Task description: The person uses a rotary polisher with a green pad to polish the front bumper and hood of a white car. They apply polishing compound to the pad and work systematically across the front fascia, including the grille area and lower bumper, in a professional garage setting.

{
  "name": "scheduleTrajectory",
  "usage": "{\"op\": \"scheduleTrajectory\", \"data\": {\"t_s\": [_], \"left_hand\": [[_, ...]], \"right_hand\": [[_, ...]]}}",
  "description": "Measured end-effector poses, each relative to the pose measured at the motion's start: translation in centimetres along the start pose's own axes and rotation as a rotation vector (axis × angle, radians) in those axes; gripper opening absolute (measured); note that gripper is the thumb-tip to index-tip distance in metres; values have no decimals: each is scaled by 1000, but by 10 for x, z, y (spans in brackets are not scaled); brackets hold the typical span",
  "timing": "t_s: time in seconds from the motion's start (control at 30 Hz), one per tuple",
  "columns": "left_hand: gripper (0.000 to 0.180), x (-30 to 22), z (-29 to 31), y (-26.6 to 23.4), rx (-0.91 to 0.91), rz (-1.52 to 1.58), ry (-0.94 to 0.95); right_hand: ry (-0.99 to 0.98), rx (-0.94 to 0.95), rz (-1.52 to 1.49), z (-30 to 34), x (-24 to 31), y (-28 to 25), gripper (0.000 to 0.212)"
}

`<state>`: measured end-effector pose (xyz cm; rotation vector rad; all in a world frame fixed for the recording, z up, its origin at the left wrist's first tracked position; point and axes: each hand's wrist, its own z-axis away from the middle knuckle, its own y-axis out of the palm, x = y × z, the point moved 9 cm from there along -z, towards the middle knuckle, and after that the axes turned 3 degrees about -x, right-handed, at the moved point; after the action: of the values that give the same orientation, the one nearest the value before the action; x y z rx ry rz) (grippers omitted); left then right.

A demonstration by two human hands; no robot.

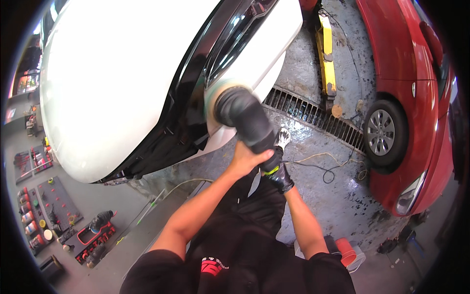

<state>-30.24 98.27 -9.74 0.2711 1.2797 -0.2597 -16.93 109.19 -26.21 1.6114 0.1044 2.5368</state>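
A black polishing machine (245, 117) presses its round pale pad (215, 95) against the front of a white car (122, 73), beside the dark grille. My left hand (247, 159), bare, wraps the machine's body from below. My right hand (278, 172), in a black glove with a yellow-green band, grips the rear handle just behind it. Both forearms rise from the lower edge over my black shirt and trousers.
A red car (406, 98) stands to the right on wet concrete. A drain grate (313, 117) and a yellow lift arm (327, 59) lie between the cars, with a cable (323, 169) trailing. Bottles, pads and polishers sit on mats (58, 215) at the lower left. A red bucket (347, 252) sits behind me.
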Motion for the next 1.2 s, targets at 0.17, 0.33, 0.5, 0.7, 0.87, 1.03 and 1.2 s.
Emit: {"op": "scheduleTrajectory", "data": {"t_s": [0.17, 0.33, 0.5, 0.7, 0.87, 1.03, 1.2], "left_hand": [[59, 26, 9, 10, -34, 91, -86], [52, 22, -36, 27, 71, 65, -22], [55, 31, 3, 13, 26, 68, -76], [57, 32, -27, 28, 107, 85, -62], [59, 35, -12, 31, 75, 167, -89], [58, 40, -13, 32, 75, 214, -116], [62, 20, -67, 40, -12, 225, 80]], "right_hand": [[192, -70, -127, 9, -9, -12, 13], [62, 67, 343, -12, 14, -27, 8], [10, 118, 378, 1, -13, -25, 36], [-158, 166, 776, -18, -1, -42, 34], [-59, 172, 579, 6, -19, -50, 53], [35, 108, 567, 7, -9, -48, 34], [-31, -4, 483, -36, 24, -61, 20]]}}
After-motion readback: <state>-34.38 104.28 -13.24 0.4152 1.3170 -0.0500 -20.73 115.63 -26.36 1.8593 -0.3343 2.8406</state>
